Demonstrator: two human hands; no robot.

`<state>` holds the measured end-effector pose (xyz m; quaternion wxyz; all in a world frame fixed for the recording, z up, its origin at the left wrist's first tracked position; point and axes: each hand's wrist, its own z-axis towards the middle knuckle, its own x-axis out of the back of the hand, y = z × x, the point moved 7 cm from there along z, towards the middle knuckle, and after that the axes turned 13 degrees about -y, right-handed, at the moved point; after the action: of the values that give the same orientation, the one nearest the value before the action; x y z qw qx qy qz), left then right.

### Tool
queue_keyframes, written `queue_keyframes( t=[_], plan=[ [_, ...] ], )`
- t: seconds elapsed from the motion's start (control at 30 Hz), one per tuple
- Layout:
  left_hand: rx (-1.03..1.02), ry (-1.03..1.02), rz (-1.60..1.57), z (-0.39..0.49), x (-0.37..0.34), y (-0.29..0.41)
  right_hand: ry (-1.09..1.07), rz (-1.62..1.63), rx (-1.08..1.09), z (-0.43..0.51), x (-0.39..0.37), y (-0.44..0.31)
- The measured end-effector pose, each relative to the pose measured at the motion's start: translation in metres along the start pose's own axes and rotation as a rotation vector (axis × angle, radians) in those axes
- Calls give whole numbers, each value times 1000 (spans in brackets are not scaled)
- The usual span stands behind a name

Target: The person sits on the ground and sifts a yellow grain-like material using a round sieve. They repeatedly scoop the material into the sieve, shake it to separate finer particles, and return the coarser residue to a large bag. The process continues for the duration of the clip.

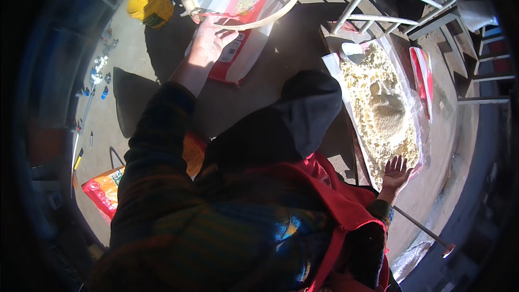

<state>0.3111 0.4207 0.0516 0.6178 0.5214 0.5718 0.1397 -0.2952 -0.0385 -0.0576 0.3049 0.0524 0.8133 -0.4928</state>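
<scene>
My left hand (209, 42) grips the near rim of a large round sieve (279, 19) with a pale hoop and fine mesh, held over a red and white sack (231, 67) on the floor. On the right, my right hand (395, 173) is palm up with its fingers apart, holding nothing, at the near end of a long tray or sheet-lined bed of pale crumbly material (361, 105). A smoother mound of powder (389, 111) lies on that material. A metal scoop or cup (353, 52) rests at the far end of it.
A yellow bucket (151, 5) stands at the far left. A pale metal-tube frame (389, 17) is beyond the crumbly material. A folded red and white bag (421, 79) lies right of it. An orange and red packet (106, 190), a yellow-handled tool (78, 159) and small fittings lie at left.
</scene>
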Motion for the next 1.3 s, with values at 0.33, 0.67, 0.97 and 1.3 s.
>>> queue_keyframes(
  t=[0.33,0.67,0.97,1.3],
  plan=[
    [207,410,-27,78,222,-184,-37,-71,-200,23,-25,34],
    [252,544,210,110,234,-191,-85,-82,-316,46,-16,63],
    [197,242,513,130,319,-239,-153,-29,-323,57,-38,75],
    [377,206,234,96,270,-276,-68,-107,-240,36,-48,59]
  ],
)
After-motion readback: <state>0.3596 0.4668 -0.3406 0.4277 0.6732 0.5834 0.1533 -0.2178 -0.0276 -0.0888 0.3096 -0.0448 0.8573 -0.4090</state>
